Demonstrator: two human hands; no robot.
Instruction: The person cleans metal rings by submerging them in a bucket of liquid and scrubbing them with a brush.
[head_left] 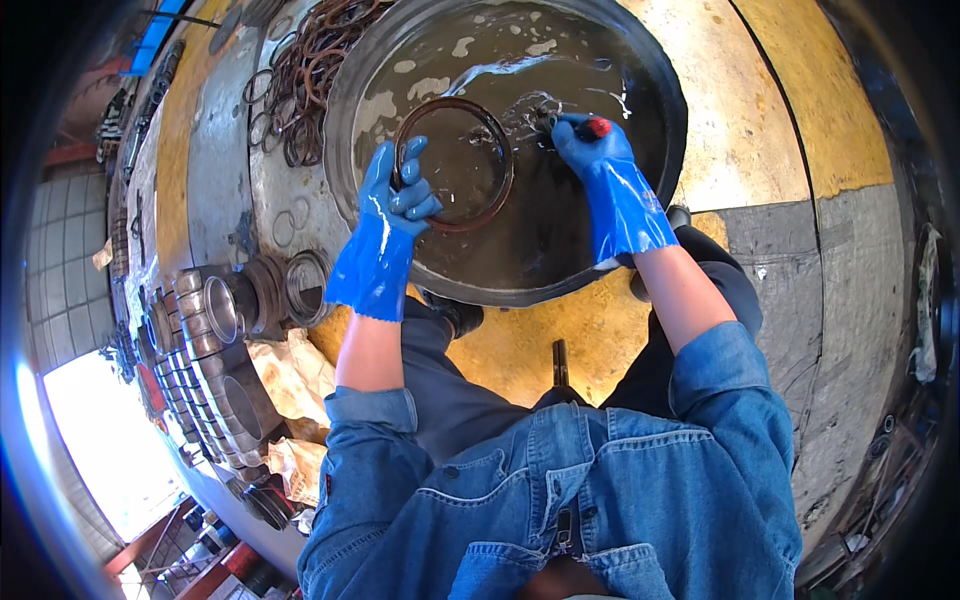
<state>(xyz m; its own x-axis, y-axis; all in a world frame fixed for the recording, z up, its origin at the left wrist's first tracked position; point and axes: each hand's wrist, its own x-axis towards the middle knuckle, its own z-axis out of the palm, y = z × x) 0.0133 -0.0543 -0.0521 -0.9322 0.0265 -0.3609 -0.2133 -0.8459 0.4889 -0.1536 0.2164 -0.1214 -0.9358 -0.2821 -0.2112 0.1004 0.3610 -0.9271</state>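
Observation:
Both my hands wear blue rubber gloves. My left hand (pixel 398 195) is closed on one side of a large brown ring (pixel 510 160), holding it tilted over a wide round basin (pixel 342 140). Murky brown liquid with patches of foam fills the basin. To the right, my right hand (pixel 592 150) is wrapped round a brush with a red handle end (pixel 598 128). Its dark head is partly hidden by my fingers and touches the liquid, where ripples and splashes show just right of the ring.
Left of the basin lies a heap of thin brown rings (pixel 312 85). Nearer on the left, metal cylinders (pixel 205 330) stand in rows beside crumpled brown paper (pixel 297 375). My legs straddle the basin's near side, above a worn yellow floor (pixel 520 345).

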